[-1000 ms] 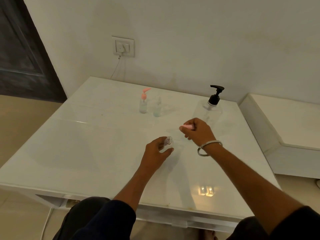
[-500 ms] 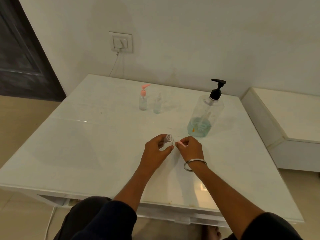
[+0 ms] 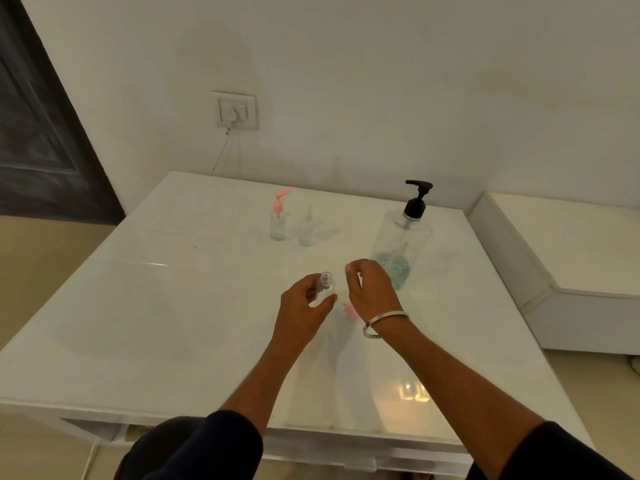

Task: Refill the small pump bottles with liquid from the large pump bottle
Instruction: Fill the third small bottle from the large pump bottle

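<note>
My left hand (image 3: 304, 306) grips a small clear bottle (image 3: 326, 285) that stands uncapped on the white table (image 3: 173, 323). Just to its right my right hand (image 3: 372, 291) hovers with loosely curled fingers and nothing between them. A pink pump cap (image 3: 350, 310) lies on the table under that hand's heel. The large clear pump bottle (image 3: 403, 237), with a black pump and a little blue liquid at its bottom, stands behind my right hand. Two more small bottles stand further back: one with a pink pump (image 3: 278, 225), one with a clear top (image 3: 306, 230).
A wall socket (image 3: 236, 110) with a cable hangs above the table's far edge. A low white ledge (image 3: 561, 258) adjoins the table on the right. A dark door (image 3: 41, 133) is at the left.
My right hand came back from near the large bottle to beside the small bottle, and the pink pump cap went from its fingertips to the table. My left hand kept its grip.
</note>
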